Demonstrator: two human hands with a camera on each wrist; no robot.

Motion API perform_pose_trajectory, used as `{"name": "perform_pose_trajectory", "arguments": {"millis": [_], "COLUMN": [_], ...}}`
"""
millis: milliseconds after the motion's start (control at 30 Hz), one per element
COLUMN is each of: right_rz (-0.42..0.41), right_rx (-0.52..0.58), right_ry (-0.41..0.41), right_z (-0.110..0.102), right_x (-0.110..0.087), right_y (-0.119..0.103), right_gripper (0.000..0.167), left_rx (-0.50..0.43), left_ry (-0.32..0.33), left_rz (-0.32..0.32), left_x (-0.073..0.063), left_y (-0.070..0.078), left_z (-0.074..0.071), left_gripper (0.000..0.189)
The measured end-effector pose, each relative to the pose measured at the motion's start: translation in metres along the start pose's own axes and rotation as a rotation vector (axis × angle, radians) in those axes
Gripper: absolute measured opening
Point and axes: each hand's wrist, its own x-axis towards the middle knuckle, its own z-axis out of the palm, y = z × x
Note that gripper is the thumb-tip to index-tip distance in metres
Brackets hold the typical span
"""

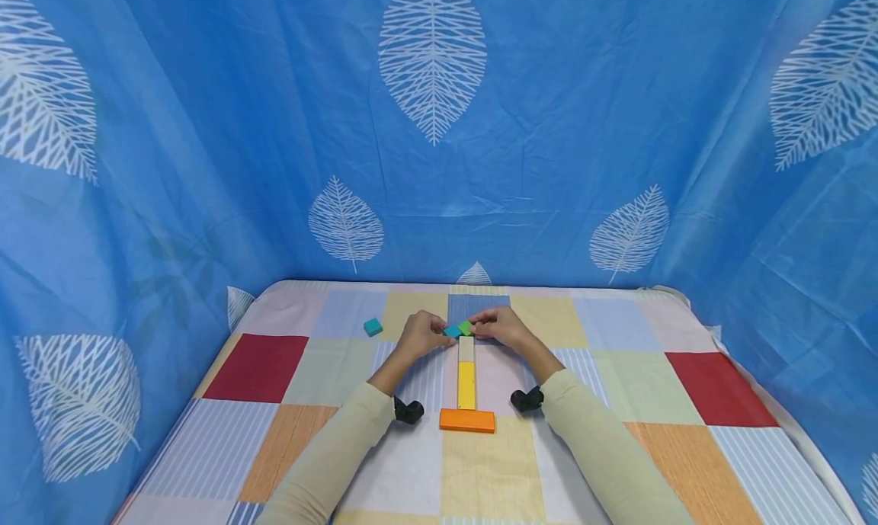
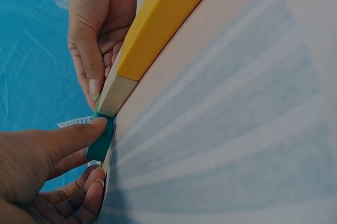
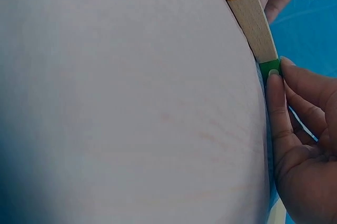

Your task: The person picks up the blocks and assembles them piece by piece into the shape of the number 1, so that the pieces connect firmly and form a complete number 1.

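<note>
At the far end of a row of wooden blocks, my left hand (image 1: 423, 334) pinches a teal block (image 2: 100, 140) between thumb and fingers. My right hand (image 1: 503, 327) pinches a green block (image 3: 270, 68), set right beside the teal one. Both small blocks sit at the tip of a plain wood block (image 1: 466, 348). From there the row runs toward me through a yellow block (image 1: 466, 385) to an orange block (image 1: 467, 420), which lies crosswise at the near end.
Left of my left hand lies another teal block (image 1: 373, 327). A patchwork cloth (image 1: 343, 369) covers the table. Blue curtains (image 1: 432, 190) with white leaf prints hang behind it and on both sides. Black wrist cameras (image 1: 527, 399) hang under both wrists.
</note>
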Motion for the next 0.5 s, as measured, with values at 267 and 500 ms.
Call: {"name": "perform_pose_trajectory", "arguments": {"millis": [267,500], "right_rz": [0.002,-0.018], "right_rx": [-0.001,0.004], "right_ry": [0.009,-0.003], "right_z": [-0.0001,-0.0006], "right_x": [0.0001,0.0009], "right_y": [-0.0005,0.0022], "right_gripper": [0.025,0.025], "left_rx": [-0.007,-0.02], "left_ry": [0.001,-0.011], "left_rz": [0.002,0.006], "left_x": [0.001,0.0005], "left_y": [-0.002,-0.0018], "left_z": [0.0007,0.0006], "left_gripper": [0.03,0.032]}}
